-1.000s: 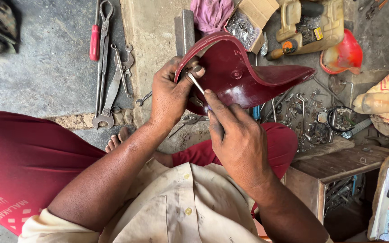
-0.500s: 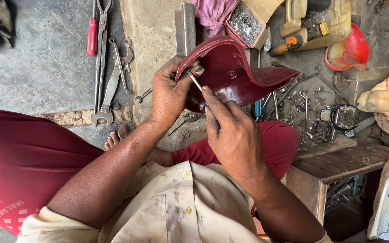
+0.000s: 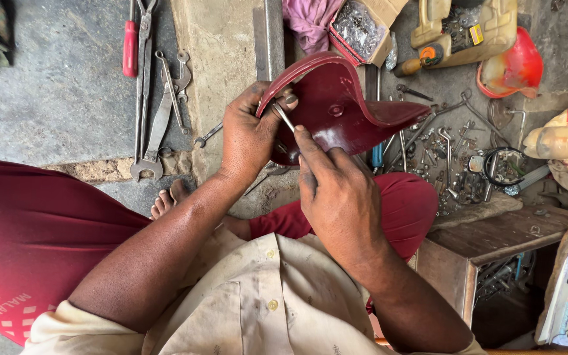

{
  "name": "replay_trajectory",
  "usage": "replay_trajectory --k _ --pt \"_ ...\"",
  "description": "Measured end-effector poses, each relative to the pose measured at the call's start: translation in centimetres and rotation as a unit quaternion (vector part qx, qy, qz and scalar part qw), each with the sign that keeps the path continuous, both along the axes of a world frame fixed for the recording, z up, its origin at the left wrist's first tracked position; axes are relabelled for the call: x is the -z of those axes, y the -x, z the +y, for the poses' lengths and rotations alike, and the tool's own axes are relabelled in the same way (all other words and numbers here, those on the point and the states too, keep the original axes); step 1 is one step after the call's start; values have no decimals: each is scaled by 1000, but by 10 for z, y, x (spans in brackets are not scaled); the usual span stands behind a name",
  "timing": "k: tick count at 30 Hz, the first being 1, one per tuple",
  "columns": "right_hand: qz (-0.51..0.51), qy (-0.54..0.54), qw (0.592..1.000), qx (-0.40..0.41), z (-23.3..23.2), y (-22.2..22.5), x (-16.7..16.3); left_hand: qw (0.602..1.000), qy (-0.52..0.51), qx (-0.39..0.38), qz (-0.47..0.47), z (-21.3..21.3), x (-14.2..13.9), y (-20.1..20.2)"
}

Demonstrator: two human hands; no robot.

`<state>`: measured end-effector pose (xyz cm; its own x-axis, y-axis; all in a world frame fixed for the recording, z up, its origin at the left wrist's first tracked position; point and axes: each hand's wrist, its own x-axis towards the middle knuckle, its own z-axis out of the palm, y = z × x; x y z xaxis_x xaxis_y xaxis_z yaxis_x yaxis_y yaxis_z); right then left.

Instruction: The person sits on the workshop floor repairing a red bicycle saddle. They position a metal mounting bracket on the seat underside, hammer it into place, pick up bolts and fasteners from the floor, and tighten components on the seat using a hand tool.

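We have the dark red curved sheet-metal panel, fender-shaped, up over the grey concrete floor in front of our lap, hollow side facing us. Since a second ago it has drifted a touch up and right in view and its tip has tilted slightly; both grips are unchanged, so we read this as fine work at one spot on the rim, not repositioning

Our left hand wraps the panel's near edge, fingers curled tight over the rim, thumb pressing on the inside face. Our right hand sits just below it, forefinger and thumb pinched shut on a thin bright metal pin, whose far end meets the rim right by the left thumb. Whether that end is through a hole, we cannot tell

Containers, big to small:
- yellow plastic jerrycan, cut open, with dark metal bits inside, kind unclear
- red plastic bowl-like shell just right of it, contents hidden
- open cardboard box full of small shiny fasteners
- small round black tin among the loose nuts and spanners, holding small metal pieces

Left on the floor: long pliers, open-end spanners, red-handled screwdriver, all well apart from our hands
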<state>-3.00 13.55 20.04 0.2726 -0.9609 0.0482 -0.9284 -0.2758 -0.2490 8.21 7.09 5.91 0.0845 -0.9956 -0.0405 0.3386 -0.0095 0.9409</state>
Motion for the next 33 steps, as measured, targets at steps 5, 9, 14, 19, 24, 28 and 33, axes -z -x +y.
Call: replay_trajectory --k 5,9,14,19,24,28,33 --pt "21 -7 1000 1 -2 2 8 997 -26 8 -78 0 6 -2" --pt "1 -44 999 25 -1 13 29 990 -54 50 -120 1 26 0" --pt "-35 -84 995 40 -5 37 77 927 -147 98 -331 1 67 6" --pt "-35 -97 992 69 -6 56 115 911 -183 150 -336 -18 94 10" --pt "-40 -96 991 80 -15 70 139 926 -112 97 -347 -26 94 19" --pt "-99 -78 990 61 -21 74 160 919 -21 78 -387 -31 95 24" --pt "-77 -125 985 90 -11 83 167 899 -46 146 -412 -28 101 29"
